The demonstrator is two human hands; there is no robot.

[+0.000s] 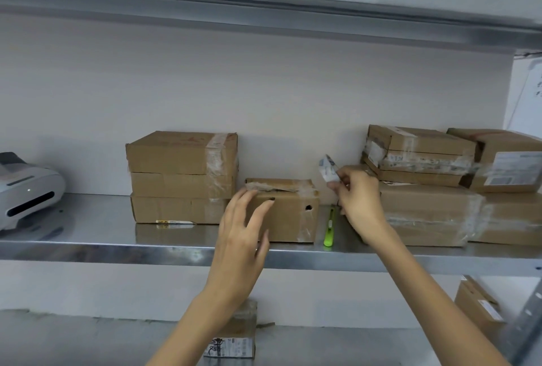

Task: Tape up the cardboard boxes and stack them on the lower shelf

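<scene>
- The small box (289, 213) sits at the metal shelf's (88, 245) front edge, just beside a three-box stack (176, 178) on its left
- A green knife (330, 229) lies in the narrow gap between the small box and the taped stack (422, 207) at right
- The left hand (243, 236), fingers spread wide, covers the small box's front left corner
- The right hand (359, 198) pinches a crumpled label scrap (328, 170) above that gap
- One box (234, 336) stands on the lower shelf (88, 342)

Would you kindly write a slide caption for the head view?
Left hand open at the small cardboard box; right hand pinches a paper scrap.
</scene>
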